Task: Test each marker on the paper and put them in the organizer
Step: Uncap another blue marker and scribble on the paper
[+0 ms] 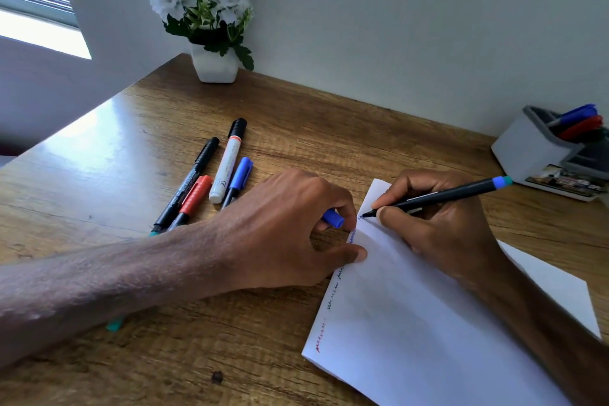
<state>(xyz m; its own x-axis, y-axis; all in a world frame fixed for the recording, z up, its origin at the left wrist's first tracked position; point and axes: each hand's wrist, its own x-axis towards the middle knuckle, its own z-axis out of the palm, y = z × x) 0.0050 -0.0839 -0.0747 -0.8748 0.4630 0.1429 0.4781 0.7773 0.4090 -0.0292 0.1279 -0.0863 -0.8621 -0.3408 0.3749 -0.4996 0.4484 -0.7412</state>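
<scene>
Head view: your right hand (pixel 438 227) holds a black marker (pixel 441 196) with a blue end band, its fingers (pixel 395 189) curled round the barrel in a writing grip. The tip touches the paper (pixel 428 323) near its far left corner. Your left hand (pixel 290 227) sits just beside it, the fingers (pixel 342 199) curled round a blue cap (pixel 333 218) while the thumb presses on the paper's left edge.

The paper lies on the table (pixel 296 115) under your right forearm. Scribbles run along its left edge: a red one (pixel 319 338) nearest you, dark ones (pixel 333 300) further up, and a blue one (pixel 352 236) by your left thumb.

4 markers lie close together on the table, left of your left hand: a long black pen (pixel 188 188), a red-capped marker (pixel 194 196), a white marker with a black cap (pixel 227 165), and a blue-capped marker (pixel 238 180). A small teal piece (pixel 114 324) shows from under your left forearm; you cannot tell what it is.

The organizer (pixel 527 152), white with a grey rim, stands at the far right of the table, well apart from the paper. A blue marker (pixel 576 114) and a red marker (pixel 581 127) lean in its tall compartment. A white pot of white flowers (pixel 214 66) stands at the table's far corner against the wall.
</scene>
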